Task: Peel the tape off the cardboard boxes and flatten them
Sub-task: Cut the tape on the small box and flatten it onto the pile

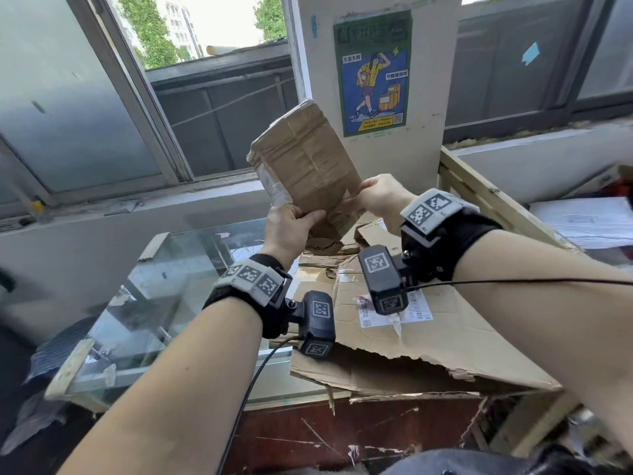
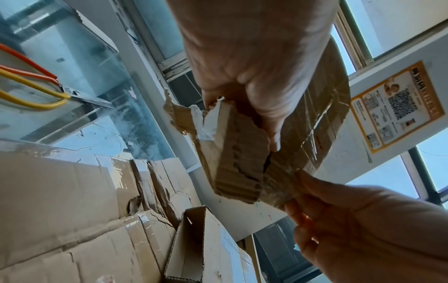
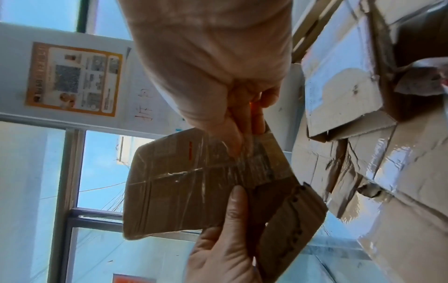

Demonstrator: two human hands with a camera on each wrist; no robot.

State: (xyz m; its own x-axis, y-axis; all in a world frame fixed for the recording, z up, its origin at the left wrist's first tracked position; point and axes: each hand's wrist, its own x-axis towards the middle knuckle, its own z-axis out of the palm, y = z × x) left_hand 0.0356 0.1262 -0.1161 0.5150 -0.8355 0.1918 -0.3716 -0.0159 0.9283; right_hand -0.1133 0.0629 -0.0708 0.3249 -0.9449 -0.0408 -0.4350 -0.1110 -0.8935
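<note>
A pair of scissors with orange and yellow loop handles (image 2: 36,84) lies unused on the glass-topped counter (image 1: 164,289) at the far left, well apart from the work. Next comes the left hand (image 1: 291,228), whose fingers and thumb are curled round the lower left edge of the small, crumpled brown cardboard box (image 1: 305,162), which is held in the air, tilted, above the counter and in front of the white pillar bearing a green and blue poster (image 1: 373,73). The box is already pressed nearly flat, and a glossy band of clear tape (image 3: 194,172) is seen across its far face, with a torn white label (image 2: 208,120) at one ragged end. To the right, the right hand (image 1: 380,197) is closed on the lower right corner, its fingertips (image 3: 235,145) pinched on the taped edge as if a tape end were being lifted; whether a free end is actually caught cannot be told. Below lies a large flattened brown cardboard sheet with a white shipping label (image 1: 442,327). Several failures are judged likely: the thin tape may be snapped if it is pulled sharply, so that strips are left stuck; the top paper layer may be torn away with it, since the board is already frayed; and the box may be pulled out of the left grip, as it is held only by one edge.
</note>
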